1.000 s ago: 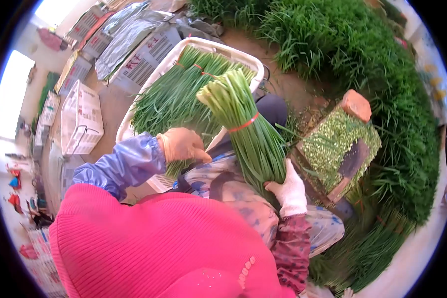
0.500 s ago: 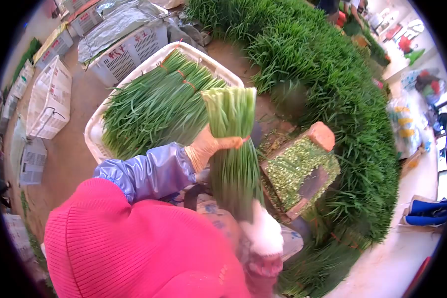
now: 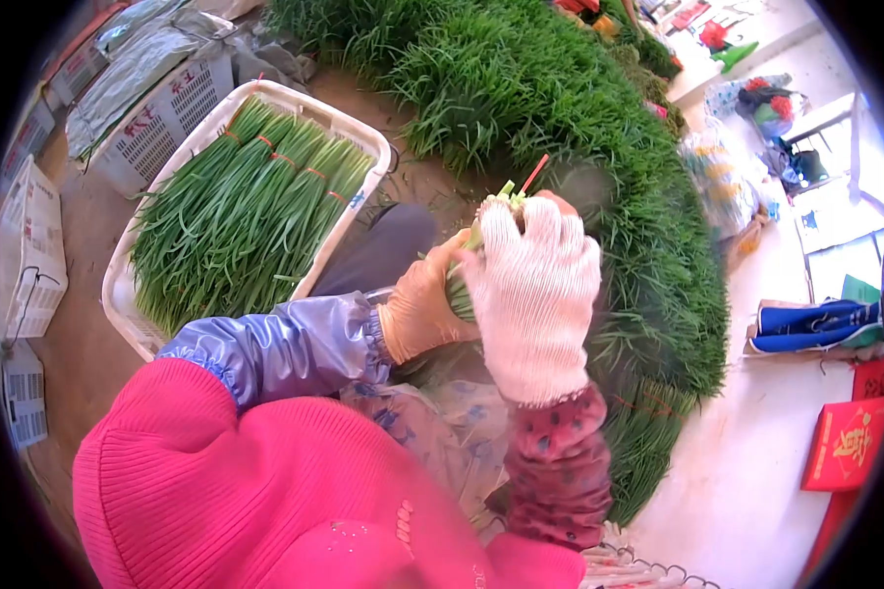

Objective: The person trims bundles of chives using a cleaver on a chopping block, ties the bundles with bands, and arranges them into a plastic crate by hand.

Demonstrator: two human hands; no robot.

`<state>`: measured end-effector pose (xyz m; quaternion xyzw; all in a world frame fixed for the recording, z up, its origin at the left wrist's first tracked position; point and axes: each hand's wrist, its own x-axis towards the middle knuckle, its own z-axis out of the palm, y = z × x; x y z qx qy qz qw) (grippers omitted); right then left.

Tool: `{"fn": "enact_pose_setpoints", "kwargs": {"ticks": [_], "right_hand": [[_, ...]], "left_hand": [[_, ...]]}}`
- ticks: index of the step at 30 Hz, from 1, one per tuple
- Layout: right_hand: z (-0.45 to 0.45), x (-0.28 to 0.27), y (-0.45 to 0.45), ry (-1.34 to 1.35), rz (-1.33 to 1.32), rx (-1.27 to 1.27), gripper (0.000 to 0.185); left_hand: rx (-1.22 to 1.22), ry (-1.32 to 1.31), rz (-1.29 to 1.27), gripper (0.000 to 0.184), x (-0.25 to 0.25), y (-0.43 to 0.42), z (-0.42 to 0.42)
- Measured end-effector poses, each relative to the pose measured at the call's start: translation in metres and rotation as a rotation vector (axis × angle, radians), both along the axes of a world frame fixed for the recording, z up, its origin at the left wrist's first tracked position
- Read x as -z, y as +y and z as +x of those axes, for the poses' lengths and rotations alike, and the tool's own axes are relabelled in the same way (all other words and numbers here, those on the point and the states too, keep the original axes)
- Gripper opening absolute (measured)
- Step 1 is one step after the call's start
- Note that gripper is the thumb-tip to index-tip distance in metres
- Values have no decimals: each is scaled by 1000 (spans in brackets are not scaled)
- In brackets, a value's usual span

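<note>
- Left hand grips a green bunch right of the white crate; right hand covers its stem ends, fingertips hidden, grip unclear.
- Apparently done: banded bundles crated.
- Remaining: this bunch, heaped greens.

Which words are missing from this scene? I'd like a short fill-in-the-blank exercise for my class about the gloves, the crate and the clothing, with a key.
1. The right hand wears a knitted glove coloured ____.
2. The left hand, in a smooth tan ____, grips a bunch of long green stalks.
3. The white plastic crate of tied leafy green bundles stands on the person's ____ side.
4. The ribbed knitted garment is coloured ____.

Missing words: white; glove; left; pink.
</note>
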<state>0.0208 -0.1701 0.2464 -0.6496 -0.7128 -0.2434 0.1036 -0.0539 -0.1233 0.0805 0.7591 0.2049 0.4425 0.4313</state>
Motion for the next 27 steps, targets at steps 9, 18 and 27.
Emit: {"fn": "enact_pose_setpoints", "kwargs": {"ticks": [9, 18, 27], "right_hand": [[63, -41, -7, 697, 202, 182, 10], [36, -12, -11, -24, -125, -50, 18], [45, -41, 5, -147, -137, 127, 5]], "left_hand": [[-85, 7, -74, 115, -4, -12, 0], [-149, 215, 75, 118, -13, -28, 2], [48, 92, -55, 121, -12, -21, 6]]}}
